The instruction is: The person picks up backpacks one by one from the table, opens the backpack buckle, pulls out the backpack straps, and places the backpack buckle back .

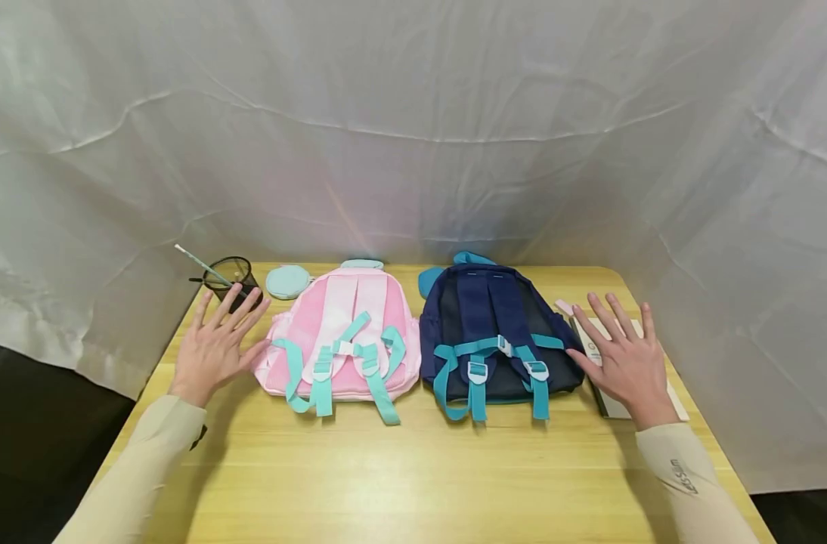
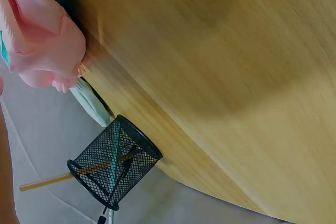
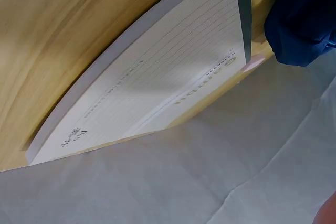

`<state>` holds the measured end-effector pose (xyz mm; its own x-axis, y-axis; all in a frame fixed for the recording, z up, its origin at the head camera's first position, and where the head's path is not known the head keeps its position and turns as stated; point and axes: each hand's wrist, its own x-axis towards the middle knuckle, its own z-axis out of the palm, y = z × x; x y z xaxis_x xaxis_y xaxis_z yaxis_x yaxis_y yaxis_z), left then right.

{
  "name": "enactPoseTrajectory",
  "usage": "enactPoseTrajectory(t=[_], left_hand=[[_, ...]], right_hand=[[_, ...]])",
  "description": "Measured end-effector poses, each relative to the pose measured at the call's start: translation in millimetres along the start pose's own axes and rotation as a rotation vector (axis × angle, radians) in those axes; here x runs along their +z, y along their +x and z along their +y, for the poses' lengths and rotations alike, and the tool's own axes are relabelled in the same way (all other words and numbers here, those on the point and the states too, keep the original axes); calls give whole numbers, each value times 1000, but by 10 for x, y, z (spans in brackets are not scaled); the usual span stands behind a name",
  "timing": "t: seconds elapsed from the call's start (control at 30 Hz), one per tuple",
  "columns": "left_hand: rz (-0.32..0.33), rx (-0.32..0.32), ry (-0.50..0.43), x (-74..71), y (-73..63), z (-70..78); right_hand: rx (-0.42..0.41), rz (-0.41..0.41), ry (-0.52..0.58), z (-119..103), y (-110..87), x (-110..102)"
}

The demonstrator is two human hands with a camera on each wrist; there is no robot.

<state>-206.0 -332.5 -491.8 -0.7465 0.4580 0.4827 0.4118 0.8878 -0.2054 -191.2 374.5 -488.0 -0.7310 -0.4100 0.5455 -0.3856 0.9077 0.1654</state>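
In the head view my left hand (image 1: 212, 350) is spread with straight fingers and holds nothing. It hovers between a black mesh pen cup (image 2: 116, 163) and a pink backpack (image 1: 305, 317). My right hand (image 1: 624, 361), also spread and holding nothing, is above a notebook (image 3: 157, 72) with lined white paper, beside a navy backpack (image 1: 447, 325). Both backpacks lie side by side, their shoulder straps facing up. Light teal webbing (image 1: 324, 393) trails from the pink one and darker teal webbing (image 1: 478, 400) from the navy one. Part of the notebook is hidden under my right hand.
Beside the pen cup, which holds a few pencils or pens, lies a round pale blue pouch (image 1: 288, 282). A small pink item (image 1: 563, 306) is near the notebook. Grey-white fabric (image 1: 413, 128) hangs behind and along the sides of the wooden table (image 1: 400, 483).
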Motion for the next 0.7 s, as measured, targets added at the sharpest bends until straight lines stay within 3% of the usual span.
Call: enactPoseTrajectory(t=[0.2, 0.33, 0.53, 0.7], left_hand=[[15, 11, 10, -16, 56, 27], [-12, 7, -4, -66, 123, 57], [-100, -31, -16, -142, 191, 159], [-109, -48, -54, -172, 247, 324]], right_hand=[[0, 38, 2, -24, -10, -3], [1, 58, -3, -96, 42, -36], [-3, 55, 29, -290, 237, -105], [-51, 166, 95, -528, 459, -108]])
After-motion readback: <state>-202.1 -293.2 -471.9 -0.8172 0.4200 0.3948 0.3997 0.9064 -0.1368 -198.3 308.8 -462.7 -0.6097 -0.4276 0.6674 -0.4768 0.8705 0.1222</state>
